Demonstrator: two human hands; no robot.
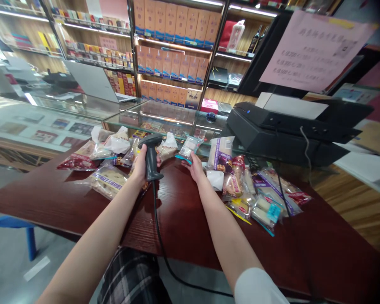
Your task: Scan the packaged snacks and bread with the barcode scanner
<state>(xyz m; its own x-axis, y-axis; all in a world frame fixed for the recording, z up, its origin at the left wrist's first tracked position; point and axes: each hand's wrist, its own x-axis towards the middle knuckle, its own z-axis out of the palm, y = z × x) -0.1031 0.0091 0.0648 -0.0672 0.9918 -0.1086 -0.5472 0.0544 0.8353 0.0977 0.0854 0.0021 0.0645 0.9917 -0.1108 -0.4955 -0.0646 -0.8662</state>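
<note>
My left hand (139, 165) grips a black corded handheld barcode scanner (151, 157) upright above the dark red wooden table (177, 228). Its black cable (160, 236) trails down over the table edge toward my lap. My right hand (194, 167) pinches a small clear plastic snack packet (189, 148) with a teal edge, holding it up near the scanner's head. Wrapped snack packets lie in two loose piles, one group (109, 179) under and left of my left hand, another (256, 196) to the right of my right hand.
A black printer-like machine (285, 131) with white paper stands at the right, behind the packets. A glass display counter (164, 118) runs along the table's far side. Shelves of boxed goods, a laptop (91, 82) and a pink paper notice (313, 50) stand beyond.
</note>
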